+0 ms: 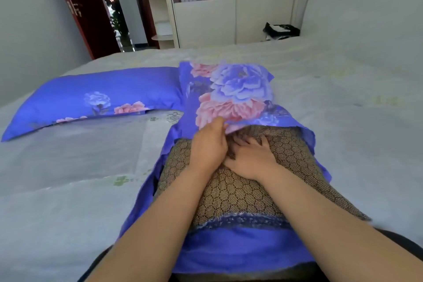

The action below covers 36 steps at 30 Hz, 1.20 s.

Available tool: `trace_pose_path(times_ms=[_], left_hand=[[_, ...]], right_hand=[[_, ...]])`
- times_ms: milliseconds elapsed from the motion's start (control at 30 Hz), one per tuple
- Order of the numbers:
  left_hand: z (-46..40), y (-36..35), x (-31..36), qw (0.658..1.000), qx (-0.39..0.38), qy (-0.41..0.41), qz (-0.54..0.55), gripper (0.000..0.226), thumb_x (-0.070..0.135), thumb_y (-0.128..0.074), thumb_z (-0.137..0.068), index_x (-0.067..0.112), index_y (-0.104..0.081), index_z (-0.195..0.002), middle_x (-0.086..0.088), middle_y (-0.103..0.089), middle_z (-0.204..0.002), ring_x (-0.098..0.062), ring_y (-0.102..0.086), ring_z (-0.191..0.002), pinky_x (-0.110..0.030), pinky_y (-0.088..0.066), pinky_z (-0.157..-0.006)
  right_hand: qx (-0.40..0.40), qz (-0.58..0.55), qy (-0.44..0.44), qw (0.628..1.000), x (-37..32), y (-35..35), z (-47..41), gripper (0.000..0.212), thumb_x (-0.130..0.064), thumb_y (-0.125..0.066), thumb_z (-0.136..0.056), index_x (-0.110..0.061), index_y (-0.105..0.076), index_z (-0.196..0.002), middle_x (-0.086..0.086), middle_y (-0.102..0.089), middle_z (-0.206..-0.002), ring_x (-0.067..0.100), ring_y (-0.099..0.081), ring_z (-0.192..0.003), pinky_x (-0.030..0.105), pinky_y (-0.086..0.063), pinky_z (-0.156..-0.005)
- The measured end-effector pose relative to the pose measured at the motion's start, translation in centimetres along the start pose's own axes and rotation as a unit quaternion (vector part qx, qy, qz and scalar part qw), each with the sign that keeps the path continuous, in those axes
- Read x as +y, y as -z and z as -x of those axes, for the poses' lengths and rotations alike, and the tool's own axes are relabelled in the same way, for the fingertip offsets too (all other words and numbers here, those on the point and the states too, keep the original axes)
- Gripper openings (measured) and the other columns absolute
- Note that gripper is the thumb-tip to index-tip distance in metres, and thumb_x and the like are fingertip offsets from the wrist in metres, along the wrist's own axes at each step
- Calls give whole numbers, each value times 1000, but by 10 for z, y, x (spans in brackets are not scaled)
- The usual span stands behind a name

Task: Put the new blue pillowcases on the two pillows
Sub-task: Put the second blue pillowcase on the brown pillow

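A brown pillow (238, 192) with a honeycomb pattern lies lengthwise in front of me on the bed, its far end inside a blue flowered pillowcase (231, 89). My left hand (209, 144) pinches the open edge of that pillowcase at the pillow's middle. My right hand (249, 155) lies flat on the brown pillow, fingers spread, pressing toward the opening. The blue fabric also runs under the pillow and over its near end. A second pillow in a blue flowered case (96, 101) lies to the left.
The pale bed sheet (68, 167) spreads all around. A white headboard (366, 7) rises at the right, with a black and white item (280, 30) beside it. A wardrobe (206, 7) and an open dark red door (87, 11) stand beyond the bed.
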<state>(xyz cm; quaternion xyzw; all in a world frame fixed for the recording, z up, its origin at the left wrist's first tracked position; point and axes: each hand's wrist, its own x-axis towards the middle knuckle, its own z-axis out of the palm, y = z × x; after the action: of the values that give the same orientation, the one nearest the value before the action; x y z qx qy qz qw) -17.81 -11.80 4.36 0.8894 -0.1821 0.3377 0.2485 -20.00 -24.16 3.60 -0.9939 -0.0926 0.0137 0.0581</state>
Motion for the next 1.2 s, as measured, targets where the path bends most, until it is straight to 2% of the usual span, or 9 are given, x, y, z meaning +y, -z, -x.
trace_pose_path(times_ms=[100,200,367,601,701,801,968,1102,1202], left_hand=[[16,-3,-14,998,-38,38,-32,46,45,-26,-92,11,-57,-88,-14,-64,-79,-35,-60,-76,-37,-42,-61],[10,2,-25,996,-32,83,1,51,50,-35,-93,13,-49,-61,-6,-55,-64,-29,-55,-69,-32,-34,-58],[11,4,-17,990,-34,138,0,54,46,-31,-98,17,-37,-53,-2,-49,-57,-26,-51,-60,-33,-38,-54],[18,13,-14,985,41,165,42,58,54,-24,-91,19,-22,-45,6,-28,-40,-18,-32,-42,-26,-13,-42],[23,8,-15,982,59,171,62,54,52,-25,-92,22,-22,-47,8,-28,-44,-18,-34,-43,-27,-15,-43],[27,7,-20,975,87,173,104,48,47,-27,-93,25,-24,-51,9,-31,-49,-14,-32,-46,-29,-15,-48],[36,4,-21,982,72,130,114,53,63,-41,-79,14,-40,-61,1,-44,-59,-20,-43,-59,-30,-27,-53],[37,-3,-22,993,35,108,26,56,69,-54,-74,13,-48,-70,-1,-52,-69,-19,-47,-68,-32,-37,-59],[33,-7,-30,992,-6,124,-24,44,53,-65,-77,11,-51,-71,-8,-56,-72,-28,-53,-72,-38,-41,-63]], right_hand=[[67,7,2,998,-7,-4,-2,56,-60,-28,-90,-37,-34,-142,-6,-34,-151,19,-25,-141,51,-7,-113],[293,7,15,956,-17,-11,8,39,-50,-39,-91,-29,-64,-112,-6,-67,-114,19,-54,-115,46,-24,-110],[469,-69,35,880,-10,-11,23,33,-31,-59,-81,-15,-61,-110,5,-58,-118,26,-52,-112,41,-35,-102],[479,-68,-129,866,36,37,-8,29,-31,-53,-81,-15,-65,-101,11,-58,-115,35,-54,-104,44,-44,-88],[471,-147,-39,869,32,32,0,29,-37,-57,-86,-15,-69,-99,9,-59,-109,30,-56,-101,39,-46,-87],[404,-37,69,912,10,6,12,40,-45,-57,-81,-21,-66,-111,4,-57,-117,24,-52,-108,37,-40,-93],[464,-190,-109,858,40,14,4,39,-26,-43,-77,-17,-69,-105,11,-56,-107,32,-55,-99,36,-43,-86],[475,-249,-88,839,30,11,5,45,-24,-31,-82,-7,-67,-104,15,-64,-96,33,-60,-90,34,-42,-76],[459,-246,-3,854,8,10,19,38,-26,-31,-81,-2,-60,-82,17,-63,-69,35,-59,-63,36,-41,-54]])
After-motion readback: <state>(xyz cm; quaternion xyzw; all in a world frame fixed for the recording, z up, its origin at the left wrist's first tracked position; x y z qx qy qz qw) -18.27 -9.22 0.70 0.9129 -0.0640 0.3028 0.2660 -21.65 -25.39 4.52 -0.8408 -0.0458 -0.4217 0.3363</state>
